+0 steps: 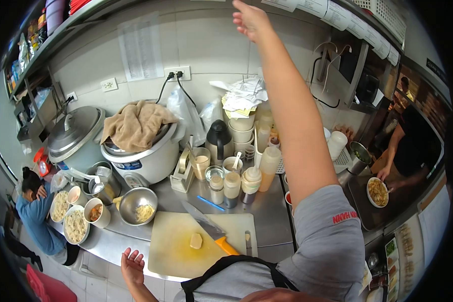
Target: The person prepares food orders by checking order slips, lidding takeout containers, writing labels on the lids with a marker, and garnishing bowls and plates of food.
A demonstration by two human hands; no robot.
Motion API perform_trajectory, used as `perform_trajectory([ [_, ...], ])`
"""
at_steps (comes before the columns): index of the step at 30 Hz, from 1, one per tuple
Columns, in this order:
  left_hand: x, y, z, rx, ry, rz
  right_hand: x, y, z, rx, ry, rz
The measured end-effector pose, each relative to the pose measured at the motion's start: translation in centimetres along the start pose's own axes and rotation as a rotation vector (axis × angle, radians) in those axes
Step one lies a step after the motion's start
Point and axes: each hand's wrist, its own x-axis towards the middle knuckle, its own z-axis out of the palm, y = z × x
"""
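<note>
Plainly, 2 hands look unladen: the left hand (132, 267) is open, fingers slightly curled, near the cutting board (167, 251); the right hand (250, 21) reaches high near the paper slips (340, 16), fingers loosely spread. On the board, 1 pale lump (196, 241) seems light, soft and perhaps slippery, best pinched by its sides. The knife (210, 229) beside it seems stiff; its orange handle is the place to grip.

from up on my head, one wide view looks forward and down, over the near desk (274, 224) toward the wall (214, 48).
</note>
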Motion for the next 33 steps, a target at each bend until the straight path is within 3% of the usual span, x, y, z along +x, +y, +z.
perform_trajectory([
  [2,0.0,-0.1,-0.2,-0.01,0.016,0.011,2.8,1.4,2.1,-0.177,-0.024,-0.264],
  [5,0.1,-0.2,-0.8,-0.053,0.02,-0.005,0.7,-1.5,3.9,-0.321,0.068,-0.204],
  [8,0.1,-0.2,-1.4,-0.045,0.037,-0.02,2.3,-1.7,4.3,-0.184,-0.008,-0.226],
  [12,0.4,0.0,-2.5,-0.017,0.058,0.002,-0.1,-6.1,4.3,-0.909,0.024,-0.19],
  [16,0.5,-0.1,-3.0,-0.025,0.054,0.003,-1.2,-7.4,4.7,-1.232,0.135,-0.355],
  [19,0.7,-0.1,-3.1,-0.031,0.048,-0.007,-1.3,-9.0,5.2,-1.288,0.021,-0.203],
  [22,1.0,-0.2,-3.3,-0.041,0.046,-0.01,1.5,-8.4,5.1,-1.059,-0.054,-0.059],
  [25,1.0,-0.2,-3.4,-0.045,0.051,-0.01,1.6,-7.1,5.3,-0.24,-0.165,-0.091],
  [28,0.7,-0.1,-3.5,-0.047,0.061,-0.019,0.9,-6.4,5.7,-0.05,0.149,-0.355],
  [33,0.6,0.1,-4.1,-0.043,0.081,-0.024,-1.7,-6.9,2.9,-0.212,0.091,-0.31],
])
